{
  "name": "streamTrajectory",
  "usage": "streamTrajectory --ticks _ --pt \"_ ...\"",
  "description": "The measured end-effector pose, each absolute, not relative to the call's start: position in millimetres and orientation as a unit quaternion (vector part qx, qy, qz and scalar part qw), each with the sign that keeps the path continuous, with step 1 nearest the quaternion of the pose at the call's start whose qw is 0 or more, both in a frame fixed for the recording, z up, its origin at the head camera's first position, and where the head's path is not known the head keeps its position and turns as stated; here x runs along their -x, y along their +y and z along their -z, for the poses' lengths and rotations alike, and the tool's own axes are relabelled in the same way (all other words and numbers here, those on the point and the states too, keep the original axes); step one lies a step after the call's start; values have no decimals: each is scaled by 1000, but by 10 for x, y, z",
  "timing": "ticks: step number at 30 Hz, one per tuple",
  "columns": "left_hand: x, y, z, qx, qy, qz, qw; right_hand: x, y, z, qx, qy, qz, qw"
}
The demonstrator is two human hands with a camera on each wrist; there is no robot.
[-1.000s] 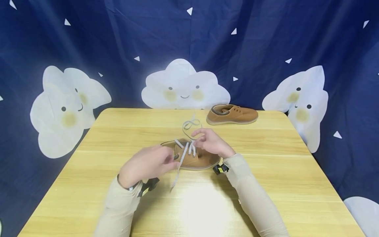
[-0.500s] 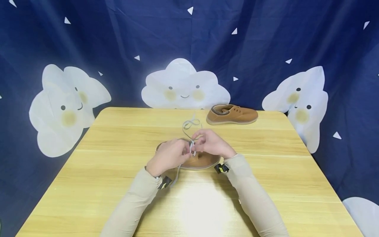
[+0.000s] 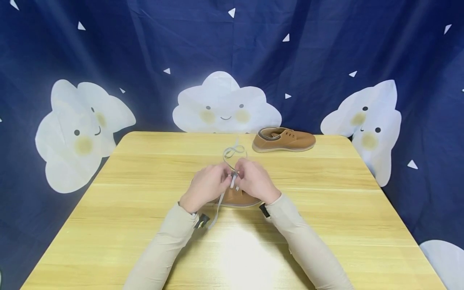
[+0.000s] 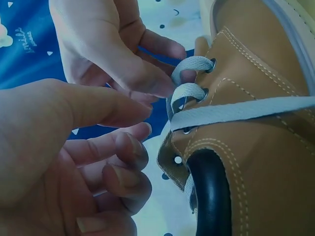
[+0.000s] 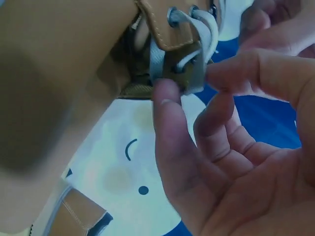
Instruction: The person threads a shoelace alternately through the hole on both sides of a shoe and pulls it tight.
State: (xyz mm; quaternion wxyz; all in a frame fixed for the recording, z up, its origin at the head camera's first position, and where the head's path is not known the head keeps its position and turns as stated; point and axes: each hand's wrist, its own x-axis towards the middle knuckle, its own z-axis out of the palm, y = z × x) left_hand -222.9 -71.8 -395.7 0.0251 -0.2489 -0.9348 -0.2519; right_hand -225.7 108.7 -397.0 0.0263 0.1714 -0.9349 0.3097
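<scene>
A brown lace-up shoe [image 3: 239,198] lies on the table between both hands, partly hidden by them. Its pale grey shoelace [image 4: 236,110] runs through the eyelets. My right hand [image 3: 256,180] has its thumb and index finger at the lace, pinching it beside the tongue [image 5: 135,91]. Close to the upper eyelets, my left hand [image 3: 208,186] has loosely bent fingers [image 4: 130,150] and a gap between thumb and forefinger, with nothing held there. One lace end hangs down the near side of the shoe; the other curls on the table beyond it.
A second brown shoe [image 3: 284,141], with bare eyelets, stands at the table's back right edge. The wooden table [image 3: 108,225] reaches a dark blue curtain [image 3: 308,60] printed with white clouds.
My left hand has come in from the left, away from the hanging lace end, to the eyelets. The right hand has turned slightly inward over the lace. Both shoes stay put.
</scene>
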Motion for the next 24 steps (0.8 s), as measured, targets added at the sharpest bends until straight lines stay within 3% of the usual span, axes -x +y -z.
streamTrajectory --ticks 10,19,24 --pt "2232 -718 3922 263 -931 253 1 2331 1280 3877 -202 -864 -456 -73" --pt "2227 -709 3920 273 -927 254 -22 2459 1396 3996 -200 -886 -385 -164" --pt "2230 -712 3929 275 -927 254 -24 2475 1370 4041 -197 -864 -431 -172"
